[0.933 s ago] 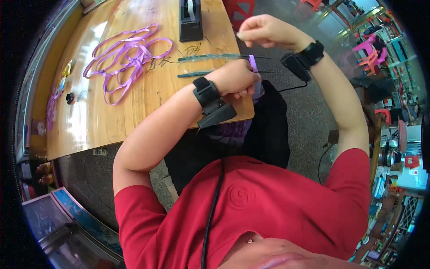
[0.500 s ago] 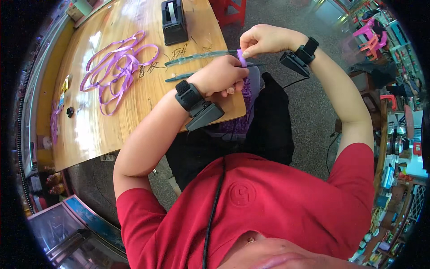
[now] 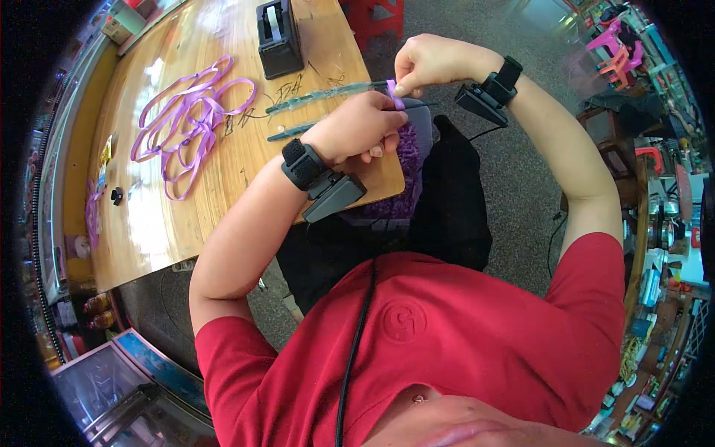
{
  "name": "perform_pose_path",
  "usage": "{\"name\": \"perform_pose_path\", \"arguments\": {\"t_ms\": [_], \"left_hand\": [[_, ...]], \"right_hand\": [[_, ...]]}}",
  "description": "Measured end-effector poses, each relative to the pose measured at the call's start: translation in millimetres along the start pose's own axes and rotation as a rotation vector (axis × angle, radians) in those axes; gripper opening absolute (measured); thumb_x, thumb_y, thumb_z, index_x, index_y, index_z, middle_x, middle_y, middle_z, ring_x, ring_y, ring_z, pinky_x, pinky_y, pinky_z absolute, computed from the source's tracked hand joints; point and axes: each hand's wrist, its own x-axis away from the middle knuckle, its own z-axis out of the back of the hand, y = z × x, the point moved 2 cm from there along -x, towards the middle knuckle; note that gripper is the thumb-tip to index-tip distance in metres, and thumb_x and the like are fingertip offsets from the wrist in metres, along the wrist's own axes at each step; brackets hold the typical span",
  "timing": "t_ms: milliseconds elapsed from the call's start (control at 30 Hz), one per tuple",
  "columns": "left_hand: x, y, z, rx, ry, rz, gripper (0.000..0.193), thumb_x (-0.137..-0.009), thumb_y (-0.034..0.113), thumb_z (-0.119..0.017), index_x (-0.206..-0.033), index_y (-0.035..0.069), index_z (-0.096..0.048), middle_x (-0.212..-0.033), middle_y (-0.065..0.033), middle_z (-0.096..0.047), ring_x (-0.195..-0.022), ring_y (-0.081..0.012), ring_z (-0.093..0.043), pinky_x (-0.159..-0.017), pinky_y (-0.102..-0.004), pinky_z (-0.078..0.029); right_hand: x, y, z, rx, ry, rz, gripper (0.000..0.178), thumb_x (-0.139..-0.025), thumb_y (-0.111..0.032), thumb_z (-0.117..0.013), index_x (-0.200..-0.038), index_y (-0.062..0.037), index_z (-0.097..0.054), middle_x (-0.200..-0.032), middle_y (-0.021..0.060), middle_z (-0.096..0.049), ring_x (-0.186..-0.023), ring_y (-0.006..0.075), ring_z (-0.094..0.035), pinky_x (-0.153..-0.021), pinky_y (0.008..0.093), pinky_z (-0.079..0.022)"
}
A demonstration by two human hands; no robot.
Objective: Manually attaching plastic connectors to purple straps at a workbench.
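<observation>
Two thin dark-green rods, a far one (image 3: 320,97) and a near one (image 3: 287,135), lie side by side on the wooden table and jut past its right edge. A short stretch of purple ribbon (image 3: 392,91) crosses the rods near their right ends. My right hand (image 3: 426,65) pinches this ribbon between thumb and forefinger above the far rod. My left hand (image 3: 356,128) lies over the near rod, its thumb and forefinger closed on the ribbon's lower part; its other fingers curl below. Part of the near rod is hidden under it.
A heap of looped purple ribbon (image 3: 197,123) lies on the wooden table (image 3: 223,231). A black tape dispenser (image 3: 281,56) stands at the back. Below the table's right corner, a bin holds purple material (image 3: 398,194). A red stool (image 3: 372,24) stands beyond.
The view has shifted slightly. Both hands keep their pinch on the ribbon, which now sits a little straighter across the rods.
</observation>
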Motion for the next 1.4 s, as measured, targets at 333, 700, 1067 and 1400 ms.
{"name": "perform_pose_path", "arguments": {"t_ms": [333,700,1067,1400], "left_hand": [[2,-2,0,0.028,0.017,-0.003,0.023,-0.097,0.024,-0.056,-0.106,0.003,-0.061,-0.064,0.0005,-0.058,-0.044,-0.007,-0.047,-0.041,-0.0225,-0.039],[3,2,0,-0.026,0.048,-0.009,0.022,-0.097,0.024,-0.054,-0.095,0.004,-0.063,-0.065,0.0003,-0.06,-0.045,-0.0071,-0.049,-0.042,-0.0231,-0.04],[2,4,-1,-0.021,0.046,0.015,0.027,-0.098,0.023,-0.055,-0.115,0.003,-0.06,-0.065,0.001,-0.056,-0.044,-0.0059,-0.046,-0.039,-0.0209,-0.037],[4,4,-2,0.022,0.03,0.043,0.03,-0.098,0.023,-0.056,-0.117,0.001,-0.059,-0.064,0.0012,-0.055,-0.044,-0.0054,-0.045,-0.039,-0.0209,-0.035]], "right_hand": [[13,-2,-4,0.19,0.219,-0.029,0.03,-0.073,-0.033,-0.077,-0.082,-0.0052,-0.071,-0.075,0.0083,-0.067,-0.07,0.0205,-0.066,-0.062,0.0342,-0.051],[6,-9,-5,0.355,0.118,0.449,0.017,-0.081,-0.02,-0.063,-0.093,-0.017,-0.075,-0.095,0.0067,-0.063,-0.091,0.0276,-0.065,-0.077,0.0378,-0.052],[-6,-3,-8,0.361,0.005,0.372,0.031,-0.079,-0.022,-0.06,-0.105,-0.0133,-0.074,-0.097,0.0114,-0.064,-0.088,0.028,-0.065,-0.077,0.037,-0.051],[33,96,-95,-1.27,0.345,0.078,0.037,-0.096,-0.026,-0.053,-0.128,-0.0067,-0.059,-0.111,0.0014,-0.064,-0.082,0.0065,-0.055,-0.071,0.0215,-0.045]]}}
